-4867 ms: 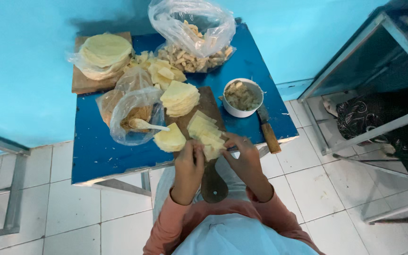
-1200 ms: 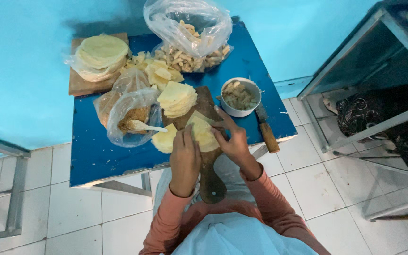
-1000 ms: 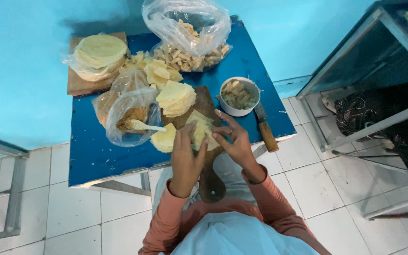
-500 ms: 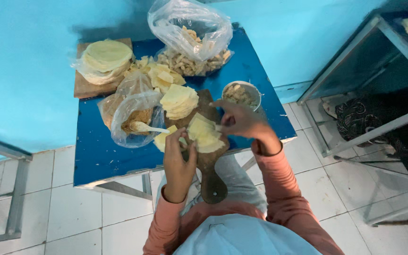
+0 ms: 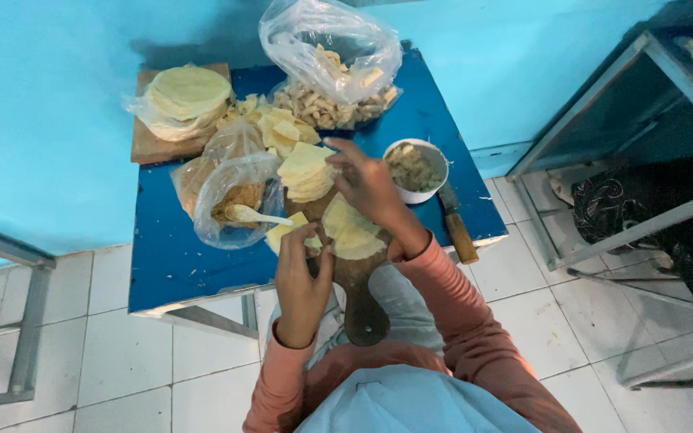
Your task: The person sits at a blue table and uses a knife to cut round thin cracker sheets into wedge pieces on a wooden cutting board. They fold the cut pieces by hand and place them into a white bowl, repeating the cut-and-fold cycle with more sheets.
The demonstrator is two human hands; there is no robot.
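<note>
My left hand (image 5: 300, 281) pins the wooden board (image 5: 354, 273) at the table's (image 5: 170, 265) front edge, fingers curled, steadying it. My right hand (image 5: 370, 188) hovers, fingers spread, over the pale dough rounds (image 5: 353, 234) lying on the board, seemingly flattening one.

One head cam, looks straight down, fairly high over blue table (image 5: 162, 273) & floor.

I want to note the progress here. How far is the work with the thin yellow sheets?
Done: folded pieces lie heaped behind the stack. In hand: the left hand touches a sheet at the wooden board; the right hand reaches over another sheet, toward the stack. Left: that stack, round sheets in a bag, and filling in the white bowl.
</note>
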